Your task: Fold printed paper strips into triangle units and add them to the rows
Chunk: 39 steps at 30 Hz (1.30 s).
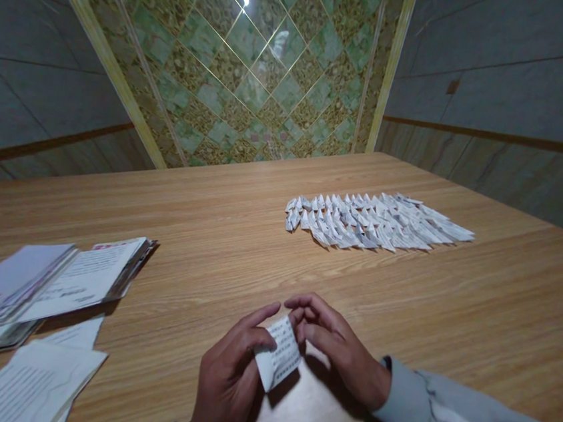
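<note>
A small folded piece of printed paper is held above the wooden table, tilted, near the front middle. My left hand grips its left side, with the thumb lying on the printed face. At the paper's upper right edge is my right hand, its fingers curled and pressed round that edge; the fingertips are partly hidden behind one another. Further back on the right, rows of folded paper pieces with pointed tips overlap one another on the table.
On the left of the wooden table lie a thick stack of papers or booklets and, nearer the front edge, several loose printed sheets. A green and gold tiled wall stands behind the table.
</note>
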{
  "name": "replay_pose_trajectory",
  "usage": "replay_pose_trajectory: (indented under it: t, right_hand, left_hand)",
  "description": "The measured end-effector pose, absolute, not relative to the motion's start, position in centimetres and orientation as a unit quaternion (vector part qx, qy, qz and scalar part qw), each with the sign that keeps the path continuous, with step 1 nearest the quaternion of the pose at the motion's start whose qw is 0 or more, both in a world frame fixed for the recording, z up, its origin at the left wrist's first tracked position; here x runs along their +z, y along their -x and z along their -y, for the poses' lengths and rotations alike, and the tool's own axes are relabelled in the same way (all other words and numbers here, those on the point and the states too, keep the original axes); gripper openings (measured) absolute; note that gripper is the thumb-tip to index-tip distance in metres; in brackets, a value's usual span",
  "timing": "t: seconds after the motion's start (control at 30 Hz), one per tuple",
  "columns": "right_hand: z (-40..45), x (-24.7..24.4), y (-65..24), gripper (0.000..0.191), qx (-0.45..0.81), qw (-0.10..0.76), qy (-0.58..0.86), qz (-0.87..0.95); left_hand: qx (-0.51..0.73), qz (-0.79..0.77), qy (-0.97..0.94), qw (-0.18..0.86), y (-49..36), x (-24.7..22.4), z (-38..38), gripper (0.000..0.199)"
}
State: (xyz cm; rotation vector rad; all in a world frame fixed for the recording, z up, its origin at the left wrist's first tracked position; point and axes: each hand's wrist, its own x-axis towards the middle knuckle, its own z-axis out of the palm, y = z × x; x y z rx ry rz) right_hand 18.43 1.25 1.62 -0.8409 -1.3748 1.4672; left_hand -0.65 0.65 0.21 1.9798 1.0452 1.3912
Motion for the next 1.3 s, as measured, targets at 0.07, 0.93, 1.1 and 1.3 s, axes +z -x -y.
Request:
replay_pose_trajectory:
  t: [0.07, 0.93, 1.1, 1.3]
  right_hand:
    - [-1.21, 1.49, -18.19, 0.025, 0.6, 0.455, 0.359, 0.552]
    - [-1.16, 1.69, -18.34, 0.033, 0.467, 0.47, 0.413, 0.624]
    - [-1.43, 1.53, -18.45, 0.033, 0.523, 0.459, 0.399, 0.597]
    - [-1.37, 1.68, -18.46, 0.033, 0.458, 0.449, 0.405, 0.652]
  left_hand:
    - [0.506, -0.366, -0.749, 0.223, 0.55, 0.49, -0.6, 0.016]
    - [0.439, -0.438, -0.63, 0.467, -0.23, 0.91, -1.02, 0.026]
    - [0.436, -0.447, -0.607, 0.492, -0.08, 0.8, -1.21, 0.025]
    - [0.432, -0.419, -0.669, 0.437, -0.18, 1.22, -0.83, 0.024]
